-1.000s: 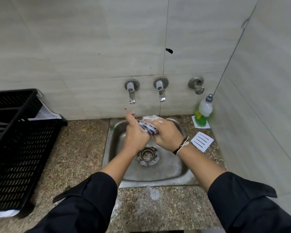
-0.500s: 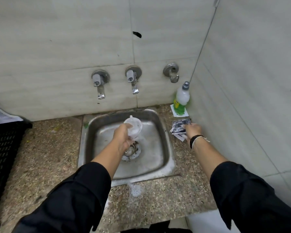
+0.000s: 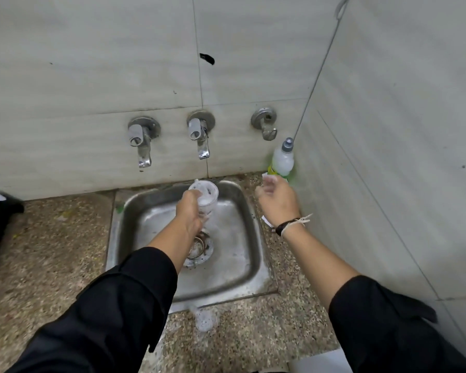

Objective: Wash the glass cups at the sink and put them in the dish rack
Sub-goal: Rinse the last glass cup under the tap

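L hand (image 3: pixel 190 211) gripped sudsy glass cup (image 3: pixel 206 196) over sink (image 3: pixel 249 232), rim toward the taps. R hand (image 3: pixel 277 199) hovered w/ fingers loosely spread, holding nothing, near soap bottle (image 3: pixel 283 160).

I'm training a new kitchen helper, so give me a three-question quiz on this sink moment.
1. True or false: the left hand holds the glass cup over the sink.
2. What stands in the corner beyond the right hand? A) a soap bottle B) a kettle C) a plate
3. Fill in: suds show inside the cup, and neither tap shows running ____.

Key: 1 true. 2 A, the soap bottle. 3 water.
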`<control>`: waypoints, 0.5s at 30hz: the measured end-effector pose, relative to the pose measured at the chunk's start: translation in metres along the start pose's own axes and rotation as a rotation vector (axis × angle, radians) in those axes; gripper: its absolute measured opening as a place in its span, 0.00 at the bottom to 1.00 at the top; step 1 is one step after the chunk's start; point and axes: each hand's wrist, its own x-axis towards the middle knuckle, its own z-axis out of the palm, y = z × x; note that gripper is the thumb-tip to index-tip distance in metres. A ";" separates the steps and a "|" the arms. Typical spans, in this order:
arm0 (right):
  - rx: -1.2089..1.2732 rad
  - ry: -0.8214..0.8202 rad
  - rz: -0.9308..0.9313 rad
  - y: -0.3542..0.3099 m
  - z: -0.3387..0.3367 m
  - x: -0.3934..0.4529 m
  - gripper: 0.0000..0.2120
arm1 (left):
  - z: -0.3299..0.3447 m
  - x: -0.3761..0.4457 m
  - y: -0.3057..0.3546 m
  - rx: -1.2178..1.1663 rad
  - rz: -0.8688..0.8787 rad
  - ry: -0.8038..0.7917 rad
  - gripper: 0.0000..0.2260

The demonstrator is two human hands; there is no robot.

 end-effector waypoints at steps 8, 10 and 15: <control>-0.260 -0.098 -0.502 -0.151 0.019 0.044 0.26 | 0.010 0.001 0.031 -0.067 0.005 -0.049 0.20; -0.405 -0.108 -0.548 -0.169 0.027 0.050 0.26 | 0.011 0.002 0.034 -0.063 0.001 -0.062 0.24; -0.567 -0.149 -0.559 -0.187 0.030 0.059 0.07 | 0.013 0.003 0.033 -0.103 -0.009 -0.081 0.30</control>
